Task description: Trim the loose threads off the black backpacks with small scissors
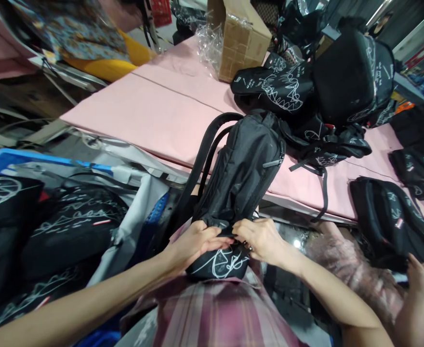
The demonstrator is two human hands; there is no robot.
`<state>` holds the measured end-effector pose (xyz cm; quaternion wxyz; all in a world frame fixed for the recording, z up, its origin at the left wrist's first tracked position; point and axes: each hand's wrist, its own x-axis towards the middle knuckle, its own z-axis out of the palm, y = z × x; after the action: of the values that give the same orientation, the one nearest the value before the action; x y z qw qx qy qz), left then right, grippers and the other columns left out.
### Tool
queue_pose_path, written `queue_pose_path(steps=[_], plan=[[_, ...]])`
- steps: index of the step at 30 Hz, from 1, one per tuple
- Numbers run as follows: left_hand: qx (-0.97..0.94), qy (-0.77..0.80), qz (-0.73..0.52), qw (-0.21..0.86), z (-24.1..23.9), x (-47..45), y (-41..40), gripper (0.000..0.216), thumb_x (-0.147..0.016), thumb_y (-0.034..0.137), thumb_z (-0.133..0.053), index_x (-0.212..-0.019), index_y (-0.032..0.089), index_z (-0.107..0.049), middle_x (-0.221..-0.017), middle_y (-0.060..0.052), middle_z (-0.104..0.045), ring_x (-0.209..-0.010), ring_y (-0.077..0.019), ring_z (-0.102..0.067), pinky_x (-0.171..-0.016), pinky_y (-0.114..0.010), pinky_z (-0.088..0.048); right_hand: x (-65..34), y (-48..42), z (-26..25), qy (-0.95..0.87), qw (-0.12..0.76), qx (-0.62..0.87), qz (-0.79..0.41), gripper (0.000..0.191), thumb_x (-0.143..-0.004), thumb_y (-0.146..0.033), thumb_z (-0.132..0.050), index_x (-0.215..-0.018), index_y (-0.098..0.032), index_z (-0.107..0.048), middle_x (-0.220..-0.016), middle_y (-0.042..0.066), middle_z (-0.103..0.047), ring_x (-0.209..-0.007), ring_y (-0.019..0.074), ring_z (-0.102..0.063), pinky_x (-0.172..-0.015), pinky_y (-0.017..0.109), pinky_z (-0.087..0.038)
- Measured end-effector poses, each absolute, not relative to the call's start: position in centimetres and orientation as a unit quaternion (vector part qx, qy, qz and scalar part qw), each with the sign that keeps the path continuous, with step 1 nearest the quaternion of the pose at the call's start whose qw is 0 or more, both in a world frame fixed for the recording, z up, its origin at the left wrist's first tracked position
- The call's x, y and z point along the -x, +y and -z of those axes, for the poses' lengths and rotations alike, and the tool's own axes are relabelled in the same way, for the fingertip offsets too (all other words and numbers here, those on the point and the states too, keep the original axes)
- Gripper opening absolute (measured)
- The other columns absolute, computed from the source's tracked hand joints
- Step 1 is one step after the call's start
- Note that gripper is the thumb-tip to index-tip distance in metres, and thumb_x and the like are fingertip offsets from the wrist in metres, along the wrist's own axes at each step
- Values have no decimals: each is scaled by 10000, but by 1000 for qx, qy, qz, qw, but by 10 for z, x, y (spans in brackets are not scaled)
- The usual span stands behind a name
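Observation:
A black backpack (246,164) leans on the table edge, its lower end in my lap against a plaid garment. White scribbled lines mark the part nearest me. Its straps arch out on the left side. My left hand (205,241) pinches the black fabric near the bottom, fingers partly under the edge. Close beside it, my right hand (260,238) grips the same fabric with curled fingers. Whether a zipper or seam lies between the fingertips is hidden.
The pink table (154,115) carries a pile of black backpacks (349,82) and a cardboard box (246,43). At left, more printed backpacks (74,221) fill a blue-rimmed bin (49,156). On the right, a co-worker's hands (419,284) are near another backpack (389,221).

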<state>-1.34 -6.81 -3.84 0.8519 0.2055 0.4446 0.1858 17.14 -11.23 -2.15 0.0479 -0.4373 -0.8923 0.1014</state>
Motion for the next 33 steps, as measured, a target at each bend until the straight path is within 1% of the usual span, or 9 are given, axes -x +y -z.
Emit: queue_pose_path(steps=[2, 8, 11, 15, 19, 22, 25, 29, 33], plan=[[-205, 446, -172, 854, 39, 15, -67, 410, -596, 281, -756, -570, 188, -358, -680, -106, -672, -839, -285, -664, -853, -418, -496, -175, -109, 22, -883, 73, 435, -161, 191, -793, -112, -482, -967, -165, -540, -907, 41, -627, -682, 113, -574, -577, 215, -378], [-390, 428, -82, 811, 29, 36, -58, 492, -682, 571, -605, -755, 86, -639, -792, -163, -686, -750, -252, -651, -671, -323, -509, -184, -111, 33, -847, 181, 435, -245, 156, -790, -94, -465, -912, -170, -525, -845, 14, -605, -673, 101, -568, -589, 196, -396], [-651, 445, -133, 601, 17, 45, -49, 442, -766, 547, -513, -646, 140, -639, -611, -83, -641, -571, -183, -573, -561, -277, -432, -185, -110, 34, -843, 197, 436, -247, 149, -798, -90, -456, -898, -171, -530, -874, 24, -607, -703, 101, -577, -589, 189, -411], [-900, 298, -176, 264, 16, 31, -39, 191, -834, 335, -517, -856, 217, -666, -830, -46, -661, -861, -218, -555, -761, -332, -361, -180, -108, 32, -852, 209, 443, -185, 141, -824, -130, -476, -939, -163, -550, -883, 35, -612, -722, 116, -585, -595, 207, -437], [-953, 260, -119, 96, 30, 23, -31, 240, -885, 251, -443, -738, 202, -626, -737, -33, -629, -794, -221, -519, -699, -361, -275, -171, -118, 30, -834, 282, 456, -133, 249, -884, -176, -435, -1112, -149, -532, -1087, 105, -597, -858, 129, -603, -647, 213, -490], [-947, 291, -121, 61, 38, 39, -17, 303, -904, 267, -393, -719, 199, -623, -726, -43, -631, -755, -209, -509, -691, -359, -263, -169, -127, 34, -761, 401, 492, -137, 252, -906, -202, -412, -1095, -173, -576, -1138, 117, -584, -923, 145, -604, -708, 239, -511], [-929, 356, -87, 45, 44, 62, 2, 335, -898, 298, -365, -720, 184, -625, -707, -65, -629, -716, -209, -514, -682, -354, -282, -172, -128, 51, -639, 486, 569, -176, 214, -900, -211, -442, -982, -186, -638, -917, 75, -649, -841, 156, -619, -711, 271, -504], [-893, 440, -29, 85, 56, 95, 19, 368, -862, 268, -316, -633, 169, -586, -674, -75, -611, -670, -214, -535, -691, -358, -344, -186, -115, 95, -569, 484, 616, -250, 211, -872, -293, -496, -959, -194, -661, -876, 57, -664, -791, 157, -618, -705, 264, -480], [-814, 556, -132, 102, 75, 128, 13, 217, -808, 246, -377, -802, 150, -572, -862, -93, -639, -912, -253, -548, -788, -350, -410, -216, -81, 133, -458, 453, 704, -299, 320, -846, -358, -477, -1007, -140, -649, -1019, 103, -660, -934, 194, -607, -829, 299, -458]])
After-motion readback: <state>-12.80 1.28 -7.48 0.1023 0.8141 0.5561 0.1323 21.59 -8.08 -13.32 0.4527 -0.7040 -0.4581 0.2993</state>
